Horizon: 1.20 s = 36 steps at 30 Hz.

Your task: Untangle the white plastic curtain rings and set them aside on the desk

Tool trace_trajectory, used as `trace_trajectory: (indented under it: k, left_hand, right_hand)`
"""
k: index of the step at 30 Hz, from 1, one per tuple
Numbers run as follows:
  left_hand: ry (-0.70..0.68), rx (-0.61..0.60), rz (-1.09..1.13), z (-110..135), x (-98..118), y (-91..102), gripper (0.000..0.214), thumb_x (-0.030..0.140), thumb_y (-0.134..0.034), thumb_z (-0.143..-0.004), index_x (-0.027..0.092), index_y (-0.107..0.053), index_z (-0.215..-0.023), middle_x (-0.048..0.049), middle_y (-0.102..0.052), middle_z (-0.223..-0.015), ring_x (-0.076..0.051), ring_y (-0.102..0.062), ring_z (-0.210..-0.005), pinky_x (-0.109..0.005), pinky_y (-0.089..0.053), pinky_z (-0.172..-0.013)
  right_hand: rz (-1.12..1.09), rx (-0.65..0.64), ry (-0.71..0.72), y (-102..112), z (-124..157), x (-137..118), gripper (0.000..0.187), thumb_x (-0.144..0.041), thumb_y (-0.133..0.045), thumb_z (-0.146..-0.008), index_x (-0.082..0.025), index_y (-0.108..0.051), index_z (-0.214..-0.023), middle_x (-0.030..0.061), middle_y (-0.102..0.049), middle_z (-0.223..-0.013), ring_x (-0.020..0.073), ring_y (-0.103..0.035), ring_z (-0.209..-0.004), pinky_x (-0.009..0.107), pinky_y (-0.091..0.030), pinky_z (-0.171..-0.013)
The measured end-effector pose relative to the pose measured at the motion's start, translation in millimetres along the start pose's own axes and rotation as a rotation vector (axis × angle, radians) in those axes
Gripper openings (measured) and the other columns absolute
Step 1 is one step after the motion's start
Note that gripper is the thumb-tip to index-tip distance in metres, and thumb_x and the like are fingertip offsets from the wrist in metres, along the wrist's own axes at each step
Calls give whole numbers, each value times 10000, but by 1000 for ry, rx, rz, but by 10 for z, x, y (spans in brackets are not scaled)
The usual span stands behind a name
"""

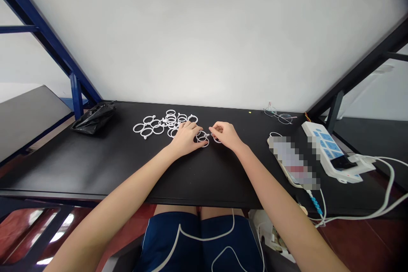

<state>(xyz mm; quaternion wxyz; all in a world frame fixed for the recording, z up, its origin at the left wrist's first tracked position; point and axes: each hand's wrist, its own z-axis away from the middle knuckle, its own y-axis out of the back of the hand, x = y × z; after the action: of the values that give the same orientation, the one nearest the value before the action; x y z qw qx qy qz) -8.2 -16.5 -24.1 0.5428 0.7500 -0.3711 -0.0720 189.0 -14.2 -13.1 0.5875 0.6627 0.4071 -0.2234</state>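
Near the middle of the black table, my left hand [188, 138] has its fingers curled around white curtain rings [203, 139], at least two overlapping under its thumb and fingertips. Just to the right, my right hand [227, 134] pinches another white curtain ring [217, 140], partly covered by its fingers. A narrow gap separates the two hands. Beyond and left of my left hand lies a loose cluster of similar rings [158, 128], several of them overlapping, each with a small knob on its rim where that shows. My left hand covers part of this cluster.
On the table [105, 165], a crumpled black plastic bag [95, 117] lies at the left. Eyeglasses [280, 115] rest near the wall. A phone [291, 161] with a charging cable and a white power strip [331, 151] are at the right. Metal frame bars rise on both sides.
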Motion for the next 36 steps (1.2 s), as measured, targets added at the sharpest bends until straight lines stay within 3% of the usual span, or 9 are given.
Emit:
trace_trajectory:
  k: [9,16,20,36]
  left_hand:
    - [4,-4,27,0,3,-2,364,464,-672,-785,209,-639,-1043,-64,-627,-950,-278,-529,-1007,-459,-356,-959]
    - [-4,-6,23,3,10,-7,350,450,-665,-795,201,-636,-1040,-65,-629,-964,-279,-530,-1020,-457,-354,-966]
    - [-9,0,25,6,0,-24,309,433,-650,-809,210,-636,-1023,-64,-634,-971,-279,-531,-1037,-453,-352,-966]
    - [-32,3,-2,4,7,-19,208,376,-608,-851,206,-633,-968,-39,-663,-932,-233,-561,-978,-425,-336,-987]
  right_hand:
    - [-36,14,1,-2,5,-1,95,-237,-680,-697,-186,-599,-699,11,-659,-670,145,-620,-613,262,-496,-591]
    - [43,97,2,-9,-7,27,100,-151,-652,-680,-186,-592,-751,19,-669,-785,136,-625,-627,277,-507,-642]
    - [71,82,-12,-11,-8,48,127,-132,-639,-687,-187,-595,-792,32,-685,-900,117,-626,-605,285,-509,-666]
    - [64,133,-17,-36,-45,148,132,-77,-624,-657,-196,-590,-703,11,-666,-750,146,-651,-640,280,-539,-644]
